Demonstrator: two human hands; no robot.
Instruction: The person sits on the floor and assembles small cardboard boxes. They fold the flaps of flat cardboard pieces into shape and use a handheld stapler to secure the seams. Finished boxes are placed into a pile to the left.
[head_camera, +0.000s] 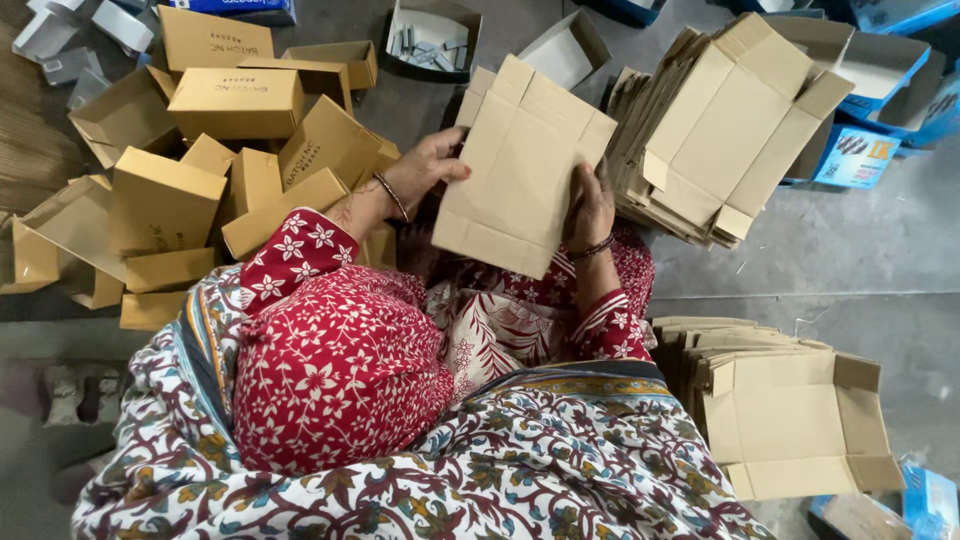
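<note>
Flat carton: we hold one unfolded brown carton blank (520, 170) up in front of us, flaps out, tilted slightly, above our lap.
Left hand: our left hand (432, 165) grips the blank's left edge, thumb on the face, fingers hidden behind it.
Right hand: our right hand (590, 205) is pressed against the right edge, fingers curled round it; grasping.
Left side: a heap of folded brown boxes (200, 170) on the floor, touching one another, just beside our left forearm.
Ahead right: a tall stack of flat blanks (720, 130), leaning, just behind the held blank's right edge.
Near right: a second stack of blanks (790, 410) by our right knee.
Further off: a grey tray of small parts (432, 35) ahead; blue cartons (880, 90) far right.
Obstruction: the held blank hides part of our lap.
</note>
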